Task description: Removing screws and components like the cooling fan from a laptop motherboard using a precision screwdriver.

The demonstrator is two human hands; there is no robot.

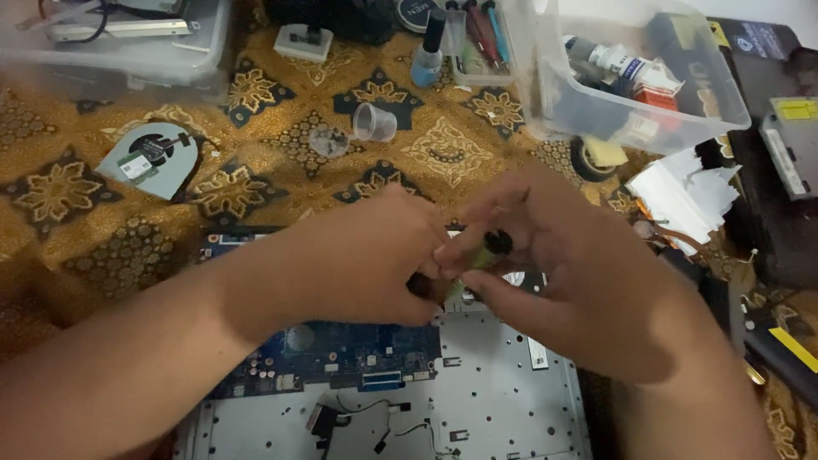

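My left hand and my right hand meet over an opened laptop chassis. Between their fingertips they pinch a small yellow-green tool with a black cap; blur hides its exact shape. A blue circuit board lies in the chassis under my left wrist. Loose thin wires trail over the grey metal base near the bottom edge.
A grey laptop fan lies at left on the gold patterned cloth. A small clear cup sits further back. A clear plastic bin of bottles stands at back right, white paper scraps beside it, a dark device at far right.
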